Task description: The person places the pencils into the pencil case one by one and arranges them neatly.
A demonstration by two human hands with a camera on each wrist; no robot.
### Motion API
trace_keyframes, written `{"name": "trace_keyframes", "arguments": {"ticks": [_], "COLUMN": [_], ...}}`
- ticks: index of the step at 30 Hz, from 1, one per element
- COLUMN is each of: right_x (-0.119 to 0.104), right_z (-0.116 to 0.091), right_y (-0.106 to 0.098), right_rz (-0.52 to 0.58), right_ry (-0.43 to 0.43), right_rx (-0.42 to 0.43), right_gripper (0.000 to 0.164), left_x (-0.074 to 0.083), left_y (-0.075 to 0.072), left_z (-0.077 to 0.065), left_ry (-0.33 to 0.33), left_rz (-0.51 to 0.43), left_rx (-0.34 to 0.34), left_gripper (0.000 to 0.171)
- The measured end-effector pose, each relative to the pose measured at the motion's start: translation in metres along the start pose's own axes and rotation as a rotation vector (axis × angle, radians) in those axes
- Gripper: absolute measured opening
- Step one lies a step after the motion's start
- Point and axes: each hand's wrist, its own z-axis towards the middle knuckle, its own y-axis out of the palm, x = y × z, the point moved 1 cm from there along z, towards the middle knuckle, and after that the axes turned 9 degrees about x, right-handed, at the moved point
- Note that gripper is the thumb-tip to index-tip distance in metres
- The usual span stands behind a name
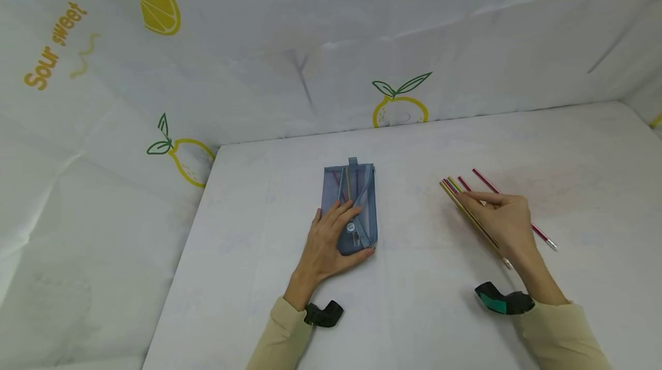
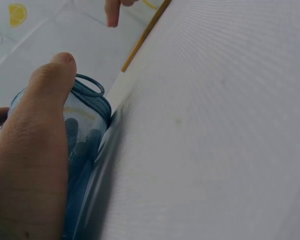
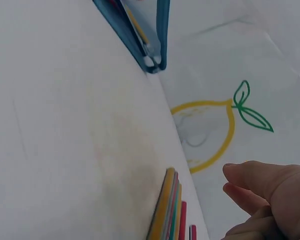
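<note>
A blue mesh pencil case lies on the table with several pencils visible through it. My left hand rests across its lower part, fingers spread over the mesh and thumb along the bottom edge. In the left wrist view the thumb lies against the case. On the right, a bundle of striped pencils lies slanted on the table. Over it hovers my right hand, thumb and forefinger near each other. In the right wrist view the right hand is apart from the pencils and holds nothing.
A red pencil with a white end lies right of the bundle, partly behind the right hand. The white-covered table meets a white sheet printed with lemons at the back and left. Both wrists carry dark camera mounts.
</note>
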Motion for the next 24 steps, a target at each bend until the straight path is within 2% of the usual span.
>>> {"name": "trace_keyframes", "arguments": {"ticks": [5, 7, 12, 15, 16, 19, 24], "right_x": [0.018, 0.026, 0.041, 0.049, 0.052, 0.057, 0.06], "right_z": [0.006, 0.007, 0.008, 0.01, 0.01, 0.012, 0.013], "right_y": [-0.026, -0.035, -0.052, -0.058, -0.06, -0.063, -0.065], "right_rz": [-0.023, -0.053, -0.132, -0.168, -0.175, -0.204, -0.301], "right_ry": [0.02, 0.019, 0.026, 0.023, 0.015, -0.013, -0.048], "right_rx": [0.039, 0.052, 0.073, 0.091, 0.099, 0.116, 0.101], "right_gripper": [0.052, 0.038, 0.04, 0.052, 0.047, 0.047, 0.052], "left_x": [0.0, 0.0, 0.0, 0.0, 0.0, 0.0, 0.0], "left_y": [0.0, 0.0, 0.0, 0.0, 0.0, 0.0, 0.001], "left_z": [0.0, 0.0, 0.0, 0.001, 0.001, 0.0, 0.0], "left_ry": [-0.002, -0.001, 0.004, 0.007, 0.007, 0.003, -0.003], "left_rz": [0.003, 0.003, 0.002, 0.002, 0.002, 0.001, -0.002], "left_rx": [0.0, 0.0, 0.003, 0.005, 0.005, 0.004, 0.003], "left_gripper": [0.086, 0.086, 0.086, 0.085, 0.085, 0.085, 0.085]}}
